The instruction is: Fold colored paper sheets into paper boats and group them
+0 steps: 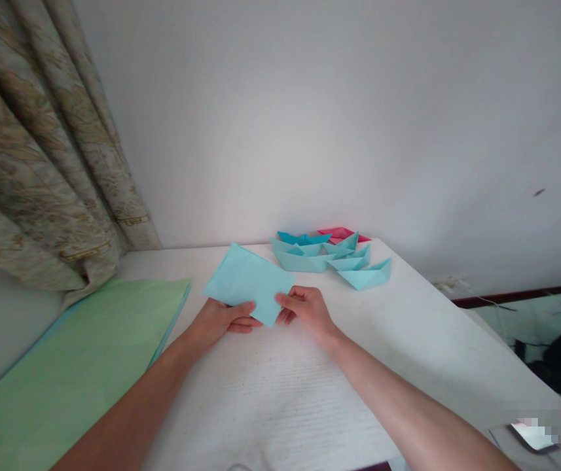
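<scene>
A folded sheet of light blue paper (251, 278) is held tilted above the white table, between both hands. My left hand (224, 319) pinches its lower left edge, thumb on the near face and fingers behind. On the right side, my right hand (307, 307) grips the edge near the lower right corner between thumb and fingers. Just beyond the paper stand several folded paper boats: pale blue ones (304, 260), a darker blue one (304, 238) and a pink one (343, 233) at the back.
Large green paper sheets (127, 327) lie at the left, with blue sheets beneath. The white table (280, 399) meets the wall at the back. A patterned curtain (49, 150) hangs at the left. A dark-edged object (535, 433) sits at the lower right.
</scene>
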The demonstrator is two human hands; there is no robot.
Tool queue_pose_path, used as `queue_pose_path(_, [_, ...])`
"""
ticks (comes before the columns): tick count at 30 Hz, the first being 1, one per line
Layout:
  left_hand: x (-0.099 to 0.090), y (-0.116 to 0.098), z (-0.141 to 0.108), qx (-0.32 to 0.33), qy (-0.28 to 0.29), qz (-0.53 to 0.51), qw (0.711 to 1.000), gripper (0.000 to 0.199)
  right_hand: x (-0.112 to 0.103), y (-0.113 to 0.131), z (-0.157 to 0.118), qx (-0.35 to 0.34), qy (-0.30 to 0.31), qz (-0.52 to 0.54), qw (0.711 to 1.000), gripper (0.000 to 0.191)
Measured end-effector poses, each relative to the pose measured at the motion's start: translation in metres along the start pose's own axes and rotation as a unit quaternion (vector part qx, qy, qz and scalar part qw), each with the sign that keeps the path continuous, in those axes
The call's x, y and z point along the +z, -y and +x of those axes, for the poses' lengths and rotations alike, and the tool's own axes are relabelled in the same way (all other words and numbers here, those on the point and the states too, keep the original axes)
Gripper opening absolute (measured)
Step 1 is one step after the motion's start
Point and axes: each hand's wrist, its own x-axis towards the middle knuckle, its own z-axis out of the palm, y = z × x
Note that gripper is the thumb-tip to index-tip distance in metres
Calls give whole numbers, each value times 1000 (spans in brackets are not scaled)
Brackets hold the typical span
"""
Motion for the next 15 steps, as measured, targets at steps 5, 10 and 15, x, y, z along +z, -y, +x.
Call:
queue_pose_path(5, [0, 2, 2, -16, -1, 34, 999, 57, -5, -2, 4, -47, -75, -2, 996, 36])
queue_pose_path(10, [-3, 3, 5, -14, 19, 13, 1000, 41, -8, -2, 7, -62, -102, 34, 992, 33])
queue_pose_path(15, [-6, -1, 7, -32, 18, -53, 998, 24, -10, 0, 9, -98, -134, 100, 981, 37])
